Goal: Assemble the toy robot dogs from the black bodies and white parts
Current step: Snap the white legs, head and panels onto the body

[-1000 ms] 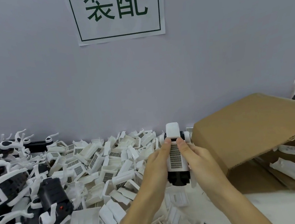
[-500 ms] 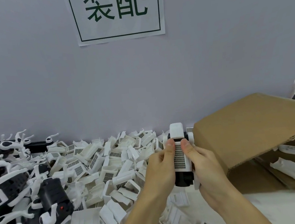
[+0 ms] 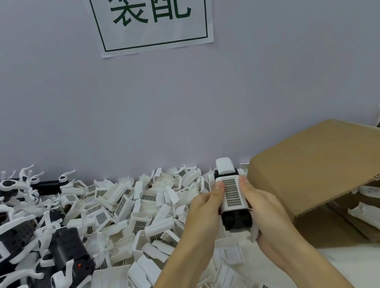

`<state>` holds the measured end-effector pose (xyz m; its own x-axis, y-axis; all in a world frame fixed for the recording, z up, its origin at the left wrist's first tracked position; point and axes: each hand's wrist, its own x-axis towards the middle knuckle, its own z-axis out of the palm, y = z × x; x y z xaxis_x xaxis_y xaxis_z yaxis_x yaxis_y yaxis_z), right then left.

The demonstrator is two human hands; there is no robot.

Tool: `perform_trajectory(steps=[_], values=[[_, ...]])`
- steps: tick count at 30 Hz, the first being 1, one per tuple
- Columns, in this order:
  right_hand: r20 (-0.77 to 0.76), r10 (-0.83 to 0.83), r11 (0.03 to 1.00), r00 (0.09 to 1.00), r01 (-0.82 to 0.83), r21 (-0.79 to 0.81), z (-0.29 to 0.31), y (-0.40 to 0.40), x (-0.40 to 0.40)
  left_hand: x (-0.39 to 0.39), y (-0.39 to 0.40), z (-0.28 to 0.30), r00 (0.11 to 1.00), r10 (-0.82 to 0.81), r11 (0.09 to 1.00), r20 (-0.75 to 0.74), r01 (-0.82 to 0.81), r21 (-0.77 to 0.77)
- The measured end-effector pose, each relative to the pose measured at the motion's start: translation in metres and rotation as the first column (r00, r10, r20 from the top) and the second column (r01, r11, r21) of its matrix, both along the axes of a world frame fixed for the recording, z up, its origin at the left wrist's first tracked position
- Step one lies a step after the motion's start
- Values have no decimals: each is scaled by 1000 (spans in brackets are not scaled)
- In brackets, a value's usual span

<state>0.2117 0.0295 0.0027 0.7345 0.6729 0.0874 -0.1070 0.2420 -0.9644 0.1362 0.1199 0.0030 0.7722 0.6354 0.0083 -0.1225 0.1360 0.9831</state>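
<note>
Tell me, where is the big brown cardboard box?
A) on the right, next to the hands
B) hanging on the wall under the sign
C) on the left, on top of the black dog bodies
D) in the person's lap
A: the cardboard box sits on the right, just beside the right hand, while both hands hold the toy robot dog in the middle; the left hand is on its other side.

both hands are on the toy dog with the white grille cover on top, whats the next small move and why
Probably press both thumbs down on the white grille cover to seat it. The left hand and right hand grip the black body from either side, thumbs at the cover's edges, which suggests it is not yet fully seated.
</note>
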Motion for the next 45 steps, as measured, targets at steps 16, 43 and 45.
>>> perform_trajectory(steps=[16,43,45], values=[[266,-122,992,956,124,9,-3,3,-7,1,1,-7,998,47,989,30,-51,141],[419,-56,998,906,63,-2,-6,-1,1,-4,6,-4,974,-51,992,221,75,-102],[519,-139,984,844,179,-26,-8,2,-3,-7,10,-4,976,14,989,219,18,-147]])
